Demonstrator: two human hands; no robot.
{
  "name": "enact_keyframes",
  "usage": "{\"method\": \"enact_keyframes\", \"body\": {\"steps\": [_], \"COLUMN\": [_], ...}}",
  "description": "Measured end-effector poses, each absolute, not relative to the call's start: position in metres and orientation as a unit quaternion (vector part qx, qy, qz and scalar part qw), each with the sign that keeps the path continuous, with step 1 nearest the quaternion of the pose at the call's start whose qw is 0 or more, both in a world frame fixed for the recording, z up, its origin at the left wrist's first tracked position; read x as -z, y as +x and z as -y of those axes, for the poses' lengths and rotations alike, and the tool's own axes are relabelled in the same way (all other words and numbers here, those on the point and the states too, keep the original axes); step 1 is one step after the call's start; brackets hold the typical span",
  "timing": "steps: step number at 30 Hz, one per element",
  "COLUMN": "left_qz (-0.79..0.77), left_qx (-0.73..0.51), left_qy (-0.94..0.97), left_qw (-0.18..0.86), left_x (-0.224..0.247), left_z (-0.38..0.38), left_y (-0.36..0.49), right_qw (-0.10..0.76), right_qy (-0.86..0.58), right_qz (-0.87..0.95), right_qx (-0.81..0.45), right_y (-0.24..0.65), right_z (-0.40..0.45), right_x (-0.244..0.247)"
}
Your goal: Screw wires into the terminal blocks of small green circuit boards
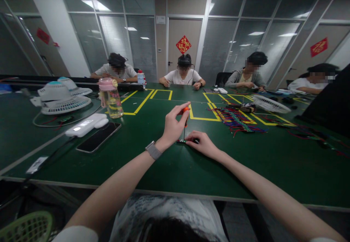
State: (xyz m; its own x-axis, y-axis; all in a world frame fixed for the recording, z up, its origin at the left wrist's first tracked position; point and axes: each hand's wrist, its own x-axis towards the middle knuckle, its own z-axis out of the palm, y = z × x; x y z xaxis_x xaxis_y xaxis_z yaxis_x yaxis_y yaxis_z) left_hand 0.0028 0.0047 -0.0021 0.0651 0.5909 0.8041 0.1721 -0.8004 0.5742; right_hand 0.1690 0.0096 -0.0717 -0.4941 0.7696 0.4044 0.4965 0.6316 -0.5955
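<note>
My left hand [172, 126] is closed round the orange handle of a screwdriver [186, 109], which stands upright. Its thin shaft points down to a small circuit board [181, 141] lying on the green table [164, 172]. From the right, my right hand [203, 144] rests low on the table, its fingertips pinching the board's right end. Whether the screwdriver's tip sits in a screw is too small to tell. A grey-banded watch [153, 150] is on my left wrist.
Left of my hands lie a phone [98, 137], a white power strip [85, 125], a pink-lidded bottle [112, 99] and white fans [65, 101]. Wired circuit boards [240, 121] lie at right, near another fan part [270, 104]. Several people sit across the table.
</note>
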Motion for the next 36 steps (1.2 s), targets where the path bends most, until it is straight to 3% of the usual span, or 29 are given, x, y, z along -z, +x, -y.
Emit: {"method": "enact_keyframes", "body": {"steps": [4, 10, 16, 23, 36], "left_qz": [-0.300, -0.252, -0.294, -0.260, -0.253], "left_qx": [-0.630, -0.616, -0.620, -0.614, -0.622], "left_qy": [0.708, 0.724, 0.718, 0.723, 0.721], "left_qw": [0.114, 0.178, 0.116, 0.181, 0.171], "left_x": [0.0007, 0.0016, -0.0016, 0.0022, -0.0003], "left_z": [-0.0032, -0.0052, -0.0010, -0.0063, -0.0024], "left_y": [0.0018, 0.0032, 0.0017, 0.0028, 0.0025], "right_qw": [0.334, 0.333, 0.333, 0.327, 0.329], "right_qy": [-0.380, -0.376, -0.377, -0.375, -0.375], "right_qz": [0.839, 0.840, 0.840, 0.843, 0.842], "right_qx": [-0.203, -0.206, -0.202, -0.203, -0.203], "right_y": [0.1688, 0.1689, 0.1695, 0.1689, 0.1690], "right_z": [-0.0093, -0.0096, -0.0097, -0.0089, -0.0092], "right_x": [0.0715, 0.0712, 0.0709, 0.0696, 0.0701]}}
